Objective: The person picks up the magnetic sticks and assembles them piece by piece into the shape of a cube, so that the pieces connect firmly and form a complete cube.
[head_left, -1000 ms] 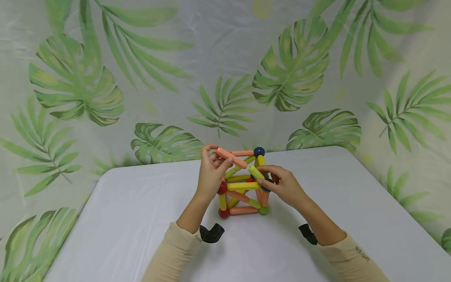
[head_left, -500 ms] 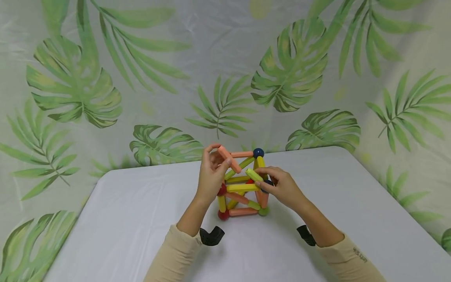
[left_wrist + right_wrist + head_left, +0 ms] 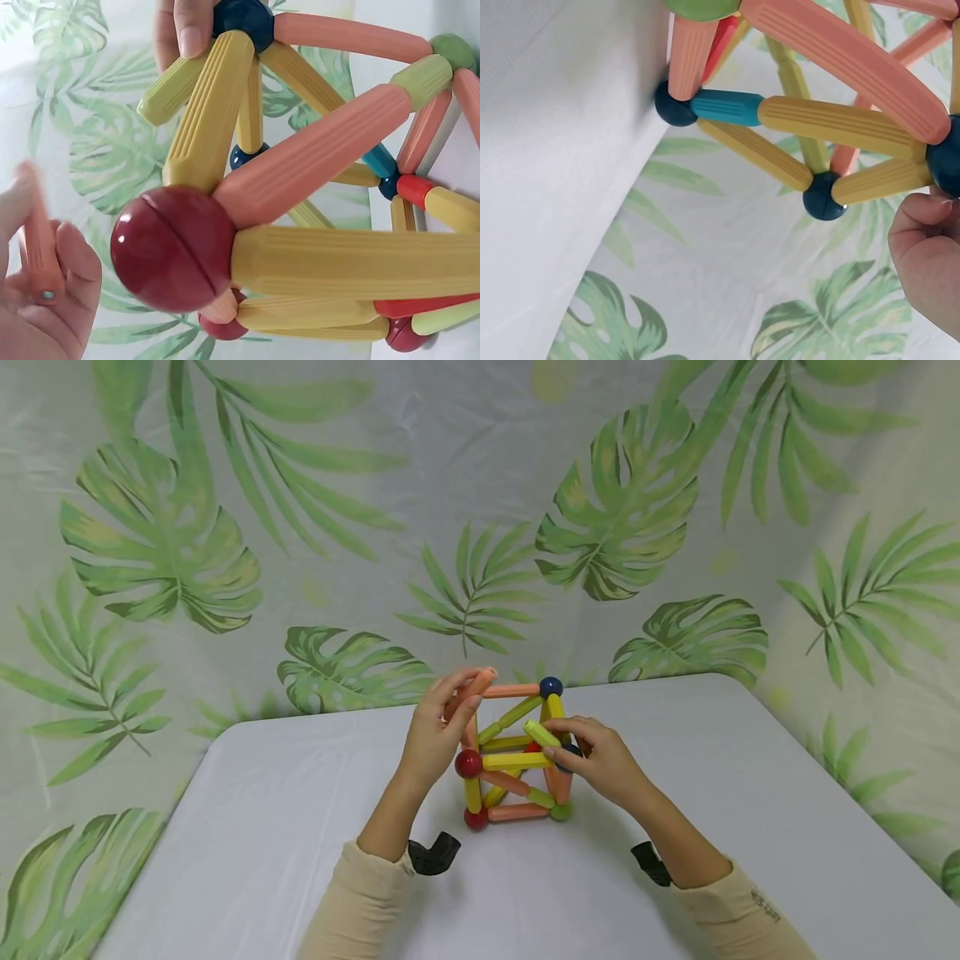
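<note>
A cube-like frame of magnetic rods and balls stands on the table, with a yellow rod (image 3: 517, 761) along its upper front edge. My left hand (image 3: 433, 731) pinches a loose salmon magnetic rod (image 3: 477, 688) above the red ball (image 3: 468, 764) at the upper left corner. In the left wrist view that rod (image 3: 39, 251) is apart from the frame. The fingers of my right hand (image 3: 606, 762) pinch a short light green magnetic rod (image 3: 540, 733), its near end at the navy ball (image 3: 247, 24). In the right wrist view my right hand (image 3: 934, 259) is partly cut off.
A white cloth covers the table (image 3: 300, 827). Behind it hangs a leaf-print curtain (image 3: 480, 485). Black wrist mounts (image 3: 435, 854) sit below both forearms. Slanting rods cross the frame's sides, among them a salmon one (image 3: 322, 154).
The salmon rod in my left hand has swung from pointing down to the right to pointing up to the right. That hand has shifted slightly left. My right hand has hardly moved.
</note>
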{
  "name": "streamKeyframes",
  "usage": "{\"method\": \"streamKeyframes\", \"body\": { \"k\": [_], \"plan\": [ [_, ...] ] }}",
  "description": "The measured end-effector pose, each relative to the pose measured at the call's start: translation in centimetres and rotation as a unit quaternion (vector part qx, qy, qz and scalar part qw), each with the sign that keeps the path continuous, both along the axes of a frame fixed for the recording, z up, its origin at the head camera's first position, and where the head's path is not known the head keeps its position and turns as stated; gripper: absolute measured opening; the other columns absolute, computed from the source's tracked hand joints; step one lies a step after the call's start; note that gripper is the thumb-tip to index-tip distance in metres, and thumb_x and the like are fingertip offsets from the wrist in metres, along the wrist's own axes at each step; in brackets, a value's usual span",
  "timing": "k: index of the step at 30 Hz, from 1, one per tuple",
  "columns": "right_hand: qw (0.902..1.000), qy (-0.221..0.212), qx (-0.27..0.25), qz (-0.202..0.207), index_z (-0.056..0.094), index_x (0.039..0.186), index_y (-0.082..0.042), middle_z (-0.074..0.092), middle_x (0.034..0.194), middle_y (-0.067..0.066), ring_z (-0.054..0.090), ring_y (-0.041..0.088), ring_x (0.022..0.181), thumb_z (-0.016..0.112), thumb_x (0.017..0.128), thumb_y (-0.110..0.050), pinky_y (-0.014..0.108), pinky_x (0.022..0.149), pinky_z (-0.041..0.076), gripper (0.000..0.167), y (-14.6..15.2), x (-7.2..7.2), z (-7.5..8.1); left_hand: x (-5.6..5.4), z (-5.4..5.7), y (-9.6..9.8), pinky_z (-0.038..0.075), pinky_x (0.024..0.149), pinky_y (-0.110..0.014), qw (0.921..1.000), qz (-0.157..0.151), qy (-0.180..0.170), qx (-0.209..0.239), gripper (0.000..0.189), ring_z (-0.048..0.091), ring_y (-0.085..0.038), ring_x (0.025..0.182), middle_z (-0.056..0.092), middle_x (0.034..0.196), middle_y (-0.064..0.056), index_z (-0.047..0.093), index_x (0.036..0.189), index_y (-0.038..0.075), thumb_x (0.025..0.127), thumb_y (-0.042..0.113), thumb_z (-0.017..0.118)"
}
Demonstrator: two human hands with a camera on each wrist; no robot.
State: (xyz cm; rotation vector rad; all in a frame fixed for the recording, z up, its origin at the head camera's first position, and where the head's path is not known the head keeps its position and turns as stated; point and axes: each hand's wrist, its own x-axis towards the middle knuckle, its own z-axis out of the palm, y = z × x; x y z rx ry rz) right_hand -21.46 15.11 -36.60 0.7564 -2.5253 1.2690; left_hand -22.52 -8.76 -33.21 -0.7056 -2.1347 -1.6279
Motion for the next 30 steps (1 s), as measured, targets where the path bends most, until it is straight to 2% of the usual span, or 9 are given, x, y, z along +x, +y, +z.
{"method": "streamKeyframes", "body": {
  "k": [3,6,9,13,18,20,23,26,30],
  "plan": [
    [1.0,0.0,-0.002,0.0,0.062,0.111,-0.015,0.052,0.08,-0.004,0.038,0.018,0.062,0.065,0.082,-0.027,0.025,0.05,0.031,0.031,0.0,0.0,-0.1,0.0,-0.1,-0.2,0.047,0.061,-0.027,0.9984,0.021,-0.005,-0.053,0.028,0.052,-0.015,0.078,0.055,0.105,-0.002,0.06,0.109,0.013,0.083,0.018,0.065],
    [1.0,-0.001,-0.004,0.002,0.062,0.111,-0.015,0.052,0.08,-0.004,0.037,0.018,0.063,0.065,0.083,-0.027,0.025,0.05,0.031,0.031,0.1,-0.1,-0.1,0.0,-0.2,-0.4,0.047,0.059,-0.025,0.9974,0.023,-0.036,-0.058,0.024,0.053,-0.015,0.068,0.056,0.098,-0.003,0.061,0.098,0.01,0.077,0.016,0.071],
    [1.0,0.001,-0.006,0.002,0.062,0.111,-0.016,0.053,0.081,-0.004,0.037,0.017,0.062,0.065,0.083,-0.027,0.026,0.049,0.031,0.03,0.1,-0.1,-0.1,-0.1,-0.3,-0.4,0.049,0.06,-0.026,0.9968,0.006,-0.06,-0.052,0.023,0.055,-0.015,0.07,0.056,0.097,-0.004,0.063,0.095,0.01,0.075,0.016,0.073],
    [1.0,0.002,-0.005,0.001,0.062,0.11,-0.017,0.053,0.081,-0.005,0.036,0.015,0.061,0.065,0.083,-0.027,0.026,0.049,0.031,0.029,0.1,-0.1,-0.2,-0.2,-0.4,-0.4,0.049,0.064,-0.027,0.9957,-0.024,-0.082,-0.036,0.027,0.055,-0.016,0.077,0.055,0.101,-0.003,0.063,0.099,0.01,0.075,0.018,0.073],
    [1.0,0.0,-0.006,0.004,0.063,0.11,-0.016,0.053,0.082,-0.005,0.037,0.017,0.062,0.065,0.083,-0.026,0.026,0.049,0.031,0.029,0.1,-0.2,-0.3,-0.4,-0.5,-0.2,0.046,0.059,-0.027,0.9905,-0.057,-0.12,-0.036,0.024,0.052,-0.019,0.072,0.052,0.099,-0.005,0.058,0.098,0.009,0.08,0.02,0.069],
    [1.0,0.0,-0.007,0.004,0.063,0.11,-0.016,0.053,0.083,-0.004,0.037,0.018,0.062,0.065,0.083,-0.026,0.026,0.049,0.031,0.029,0.1,-0.2,-0.2,-0.5,-0.4,-0.2,0.045,0.058,-0.027,0.9881,-0.071,-0.132,-0.036,0.026,0.051,-0.022,0.071,0.052,0.098,-0.006,0.055,0.103,0.01,0.082,0.02,0.067],
    [1.0,-0.002,-0.007,0.003,0.063,0.11,-0.016,0.054,0.084,-0.004,0.037,0.018,0.063,0.065,0.083,-0.026,0.026,0.05,0.031,0.029,0.1,-0.1,-0.1,-0.7,-0.3,-0.2,0.045,0.061,-0.028,0.9842,-0.098,-0.146,-0.012,0.033,0.051,-0.025,0.074,0.054,0.101,-0.007,0.047,0.114,0.01,0.085,0.018,0.063],
    [1.0,-0.002,-0.006,0.004,0.063,0.109,-0.016,0.054,0.083,-0.004,0.037,0.017,0.062,0.065,0.083,-0.025,0.025,0.05,0.032,0.028,0.1,-0.1,-0.1,-0.9,-0.3,-0.2,0.048,0.071,-0.032,0.9772,-0.132,-0.161,0.042,0.041,0.054,-0.026,0.085,0.054,0.105,-0.011,0.038,0.122,0.008,0.087,0.015,0.059],
    [1.0,-0.003,-0.005,0.005,0.063,0.109,-0.015,0.053,0.083,-0.003,0.037,0.017,0.062,0.065,0.083,-0.025,0.025,0.05,0.031,0.028,0.1,-0.1,0.0,-1.2,-0.5,-0.2,0.046,0.082,-0.037,0.9726,-0.156,-0.151,0.084,0.037,0.055,-0.026,0.097,0.056,0.111,-0.013,0.037,0.123,0.004,0.092,0.019,0.051]
  ]
}}
